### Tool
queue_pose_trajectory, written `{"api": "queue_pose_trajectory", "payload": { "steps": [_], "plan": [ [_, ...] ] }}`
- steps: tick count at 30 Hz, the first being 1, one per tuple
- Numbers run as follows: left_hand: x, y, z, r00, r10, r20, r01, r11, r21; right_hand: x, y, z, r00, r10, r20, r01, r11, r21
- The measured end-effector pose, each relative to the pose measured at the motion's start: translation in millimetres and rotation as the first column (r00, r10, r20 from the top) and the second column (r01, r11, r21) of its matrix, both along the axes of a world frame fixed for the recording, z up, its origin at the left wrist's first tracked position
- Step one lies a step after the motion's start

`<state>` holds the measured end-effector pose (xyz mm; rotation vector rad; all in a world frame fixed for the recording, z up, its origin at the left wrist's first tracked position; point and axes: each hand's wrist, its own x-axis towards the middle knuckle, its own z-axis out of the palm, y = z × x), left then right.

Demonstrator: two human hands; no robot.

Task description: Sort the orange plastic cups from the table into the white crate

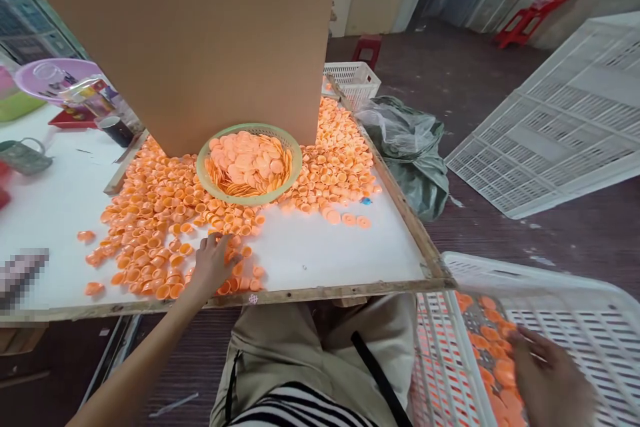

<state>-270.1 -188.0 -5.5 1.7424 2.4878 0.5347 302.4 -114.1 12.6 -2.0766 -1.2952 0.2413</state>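
Loose orange plastic caps (155, 213), small and cup-shaped, lie in a heap across the white tabletop. My left hand (213, 267) is down among them near the front edge, its fingers curled around an orange cap that is partly hidden. A pale green basket (200, 177) full of flat orange discs (250, 160) stands amid the heap. Low on the right, my right hand (550, 373) is inside a white plastic crate (565, 287), above orange pieces (503, 370). Motion blurs its fingers, and whether they hold anything is unclear.
A tall cardboard sheet (215, 40) rises behind the basket. Wooden strips (400, 200) edge the table. A mug (25, 155) and a purple basin (60, 73) are at left. Green sacking (413, 167) and a tilted white crate (555, 113) are right of the table.
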Motion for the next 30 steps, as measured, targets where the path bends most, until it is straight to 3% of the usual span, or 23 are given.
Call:
{"api": "queue_pose_trajectory", "payload": {
  "steps": [2, 4, 7, 8, 9, 11, 15, 19, 24, 30],
  "plan": [
    [14.0, 2.1, -4.5, 0.997, -0.044, 0.068, 0.044, 0.999, 0.01, -53.1, 9.2, -2.8, 0.99, 0.115, -0.085, -0.118, 0.993, -0.024],
    [33.8, 9.5, -6.4, 0.975, -0.14, 0.173, 0.131, 0.989, 0.066, -119.1, 18.1, -3.4, 0.926, 0.331, -0.184, -0.328, 0.944, 0.049],
    [59.9, 22.0, -4.5, 0.916, -0.252, 0.312, 0.223, 0.967, 0.126, -215.0, 23.0, -2.2, 0.71, 0.647, -0.278, -0.654, 0.752, 0.081],
    [65.0, 24.6, -3.4, 0.897, -0.273, 0.348, 0.238, 0.961, 0.141, -240.8, 23.1, -2.2, 0.613, 0.737, -0.285, -0.744, 0.66, 0.107],
    [67.6, 26.0, -2.4, 0.882, -0.285, 0.375, 0.243, 0.957, 0.156, -262.0, 23.3, -2.7, 0.529, 0.801, -0.279, -0.811, 0.575, 0.112],
    [66.1, 25.3, -2.0, 0.868, -0.296, 0.398, 0.237, 0.953, 0.191, -290.1, 25.7, -5.8, 0.446, 0.864, -0.232, -0.873, 0.478, 0.1],
    [49.4, 18.0, -8.6, 0.845, -0.239, 0.479, 0.16, 0.966, 0.201, -302.6, 37.1, -16.8, 0.473, 0.87, -0.14, -0.878, 0.478, 0.003],
    [43.0, 17.4, -12.2, 0.835, -0.163, 0.526, 0.109, 0.985, 0.132, -295.5, 44.4, -24.7, 0.471, 0.862, -0.188, -0.879, 0.477, -0.011],
    [55.3, 26.0, -6.5, 0.823, -0.141, 0.55, 0.158, 0.987, 0.017, -291.1, 41.1, -25.3, 0.51, 0.768, -0.387, -0.847, 0.527, -0.071],
    [66.8, 39.2, -7.4, 0.867, -0.231, 0.441, 0.264, 0.964, -0.014, -286.3, 40.4, -22.9, 0.49, 0.814, -0.313, -0.871, 0.476, -0.125]
  ]
}}
